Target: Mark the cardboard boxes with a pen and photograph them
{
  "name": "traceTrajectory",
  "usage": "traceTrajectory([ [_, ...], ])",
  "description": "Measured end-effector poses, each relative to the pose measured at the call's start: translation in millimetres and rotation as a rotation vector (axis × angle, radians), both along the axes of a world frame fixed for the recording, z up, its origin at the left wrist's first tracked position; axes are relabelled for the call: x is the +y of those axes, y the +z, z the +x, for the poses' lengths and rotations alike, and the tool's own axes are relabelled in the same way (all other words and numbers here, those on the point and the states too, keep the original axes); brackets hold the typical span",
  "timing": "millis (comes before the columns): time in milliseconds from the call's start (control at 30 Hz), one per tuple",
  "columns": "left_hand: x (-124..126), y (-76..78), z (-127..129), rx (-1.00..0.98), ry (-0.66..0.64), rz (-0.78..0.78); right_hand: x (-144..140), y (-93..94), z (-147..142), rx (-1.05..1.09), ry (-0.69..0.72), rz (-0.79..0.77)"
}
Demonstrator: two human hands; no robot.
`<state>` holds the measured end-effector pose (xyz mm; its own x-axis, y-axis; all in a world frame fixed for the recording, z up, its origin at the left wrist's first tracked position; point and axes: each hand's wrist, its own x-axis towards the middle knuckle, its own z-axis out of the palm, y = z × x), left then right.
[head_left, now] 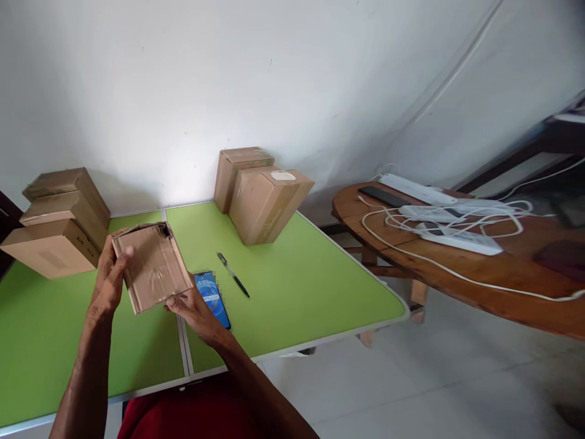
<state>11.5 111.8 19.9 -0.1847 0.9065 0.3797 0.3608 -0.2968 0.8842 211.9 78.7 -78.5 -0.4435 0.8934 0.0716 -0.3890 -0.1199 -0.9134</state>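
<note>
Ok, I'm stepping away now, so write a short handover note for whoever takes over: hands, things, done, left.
Left hand: grips the left edge of a small cardboard box, held above the green table.
Right hand: supports the box's near corner from below.
Smartphone, screen lit, and pen lie on the table just right of the box.
Done: box lifted; its top looks taped.
Left: box not yet set down; stacked boxes and two more untouched.

A home packing corner: stacked cardboard boxes (55,222) on a green folding table (301,286), bare white wall (183,79).
</note>
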Motion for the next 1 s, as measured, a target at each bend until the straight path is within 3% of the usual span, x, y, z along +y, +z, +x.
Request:
traceTrajectory([
  [100,-0.2,3.7,-5.1,-0.113,-0.046,-0.109,1.3,-1.7,7.2,-0.069,-0.005,0.035],
  [200,-4.5,7.7,-8.2,-0.083,0.002,-0.078,4.1,3.7,18.7,-0.282,-0.057,0.086],
  [300,-10.6,11.5,-5.6,0.011,0.076,-0.049,13.3,18.6,26.4,-0.433,-0.235,0.186],
  [433,-17.1,14.8,0.8,0.098,0.073,-0.072,34.6,46.9,21.0,-0.396,-0.43,0.309],
  [567,-22.1,15.4,2.4,0.174,0.125,-0.057,47.6,67.1,9.0,-0.374,-0.442,0.426],
  [733,-22.4,15.6,16.2,0.321,0.235,0.065,47.5,72.4,4.4,-0.516,-0.543,0.561],
  [1000,-10.0,12.2,41.6,0.435,0.5,0.085,49.2,78.3,7.1,-0.486,-0.479,0.508],
])
